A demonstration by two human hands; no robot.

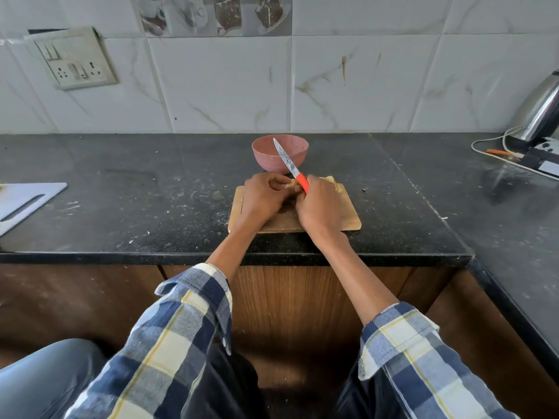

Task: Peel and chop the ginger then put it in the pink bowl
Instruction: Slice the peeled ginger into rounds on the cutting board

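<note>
Wooden board [348, 217] at the middle of the frame, on the dark bench [136, 192], with both hands working over it. The left hand [261, 198] has its fingers curled and pinching a pale piece of ginger [289, 184], mostly hidden between the two hands. The right hand [319, 207] is closed round the orange handle of a knife [291, 164], the blade pointing up and away toward the top of the frame. More pale ginger [331, 179] shows at the board's far edge, just behind the right hand.

I'd judge this is the peeling step; nothing chopped is visible. Next the blade must come down from its raised angle and work thin against the skin, away from the left thumb.

Just beyond the board sits the pink bowl [279, 155], apparently empty; the raised blade crosses in front of it. A grey board [27, 201] lies at the left edge, a steel kettle [541, 113] with its cables at the upper right, both well apart. Nothing blocks the way to the bowl.
</note>
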